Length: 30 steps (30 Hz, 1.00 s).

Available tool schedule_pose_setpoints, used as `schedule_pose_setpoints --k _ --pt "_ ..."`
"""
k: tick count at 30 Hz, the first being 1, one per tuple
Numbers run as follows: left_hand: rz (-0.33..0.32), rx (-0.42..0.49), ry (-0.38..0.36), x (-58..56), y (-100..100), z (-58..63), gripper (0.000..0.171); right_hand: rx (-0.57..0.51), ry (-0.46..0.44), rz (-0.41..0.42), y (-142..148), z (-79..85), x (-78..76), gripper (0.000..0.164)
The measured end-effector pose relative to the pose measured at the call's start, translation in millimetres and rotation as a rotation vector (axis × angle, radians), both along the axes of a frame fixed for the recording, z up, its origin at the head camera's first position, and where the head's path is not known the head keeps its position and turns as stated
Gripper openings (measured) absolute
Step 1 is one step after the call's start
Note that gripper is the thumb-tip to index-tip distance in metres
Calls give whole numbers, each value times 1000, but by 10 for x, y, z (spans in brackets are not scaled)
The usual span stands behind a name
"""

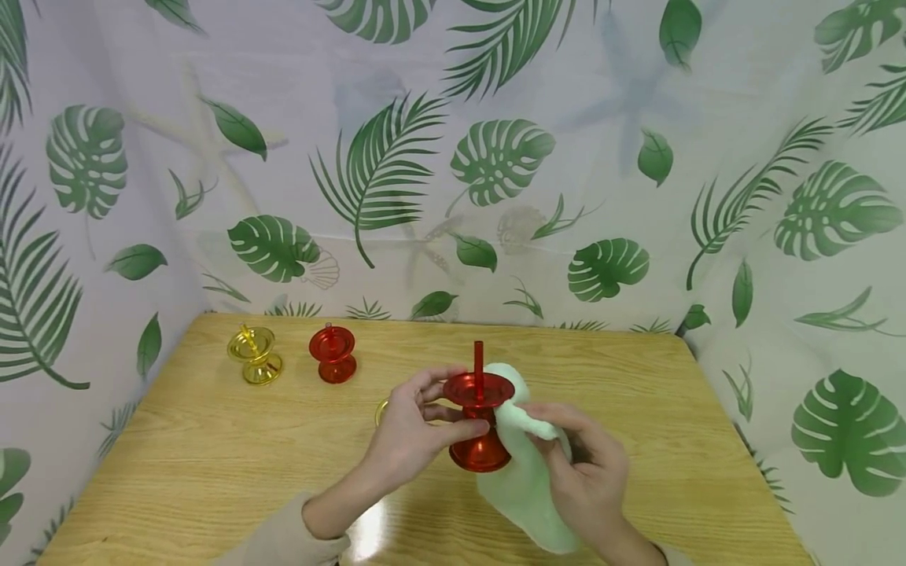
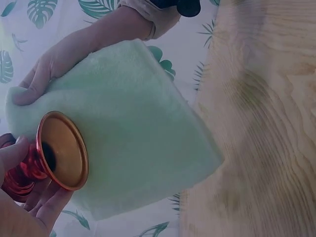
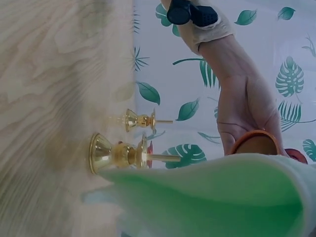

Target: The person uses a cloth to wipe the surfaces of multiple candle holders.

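A shiny red candle holder (image 1: 481, 453), with a wide dish and a tall spike, is held upright above the table by my left hand (image 1: 406, 440). My thumb lies across its near side, and the other fingers are behind it. My right hand (image 1: 591, 468) pinches a pale green cloth (image 1: 527, 495), which hangs down and touches the holder's right side. In the left wrist view, the hollow, copper-coloured underside of the base (image 2: 63, 148) faces the camera. The cloth (image 3: 212, 192) hides part of the holder in the right wrist view.
On the wooden table (image 1: 283, 464), a gold candle holder (image 1: 262, 368) and a smaller red one (image 1: 336, 368) stand at the back left. Another gold holder (image 3: 101, 154) is mostly hidden behind my left hand in the head view. Leaf-print fabric (image 1: 439, 173) surrounds the table.
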<state>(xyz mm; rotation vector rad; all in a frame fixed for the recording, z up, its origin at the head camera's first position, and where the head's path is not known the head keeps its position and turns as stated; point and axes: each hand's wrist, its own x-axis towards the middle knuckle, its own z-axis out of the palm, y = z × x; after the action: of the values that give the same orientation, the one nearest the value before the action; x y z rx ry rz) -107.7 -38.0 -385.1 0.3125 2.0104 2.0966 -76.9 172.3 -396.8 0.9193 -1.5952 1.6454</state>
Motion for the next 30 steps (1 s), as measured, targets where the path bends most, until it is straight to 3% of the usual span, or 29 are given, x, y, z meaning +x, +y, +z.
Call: schedule_pose_setpoints --k 6,13,19,23,30 --pt "-8 -7 42 -68 -108 -5 67 111 -120 -126 85 60 -60 32" --pt "-4 -6 149 -206 -309 -24 70 222 -203 -159 191 106 -156 32" --pt "35 -55 227 -402 -535 -45 70 260 -249 -177 273 104 -234 33" --pt "94 -91 267 -563 -683 -109 71 304 -286 -230 322 97 -277 31" --pt "156 -106 244 -810 -851 -265 69 413 -304 -384 383 96 -315 28"
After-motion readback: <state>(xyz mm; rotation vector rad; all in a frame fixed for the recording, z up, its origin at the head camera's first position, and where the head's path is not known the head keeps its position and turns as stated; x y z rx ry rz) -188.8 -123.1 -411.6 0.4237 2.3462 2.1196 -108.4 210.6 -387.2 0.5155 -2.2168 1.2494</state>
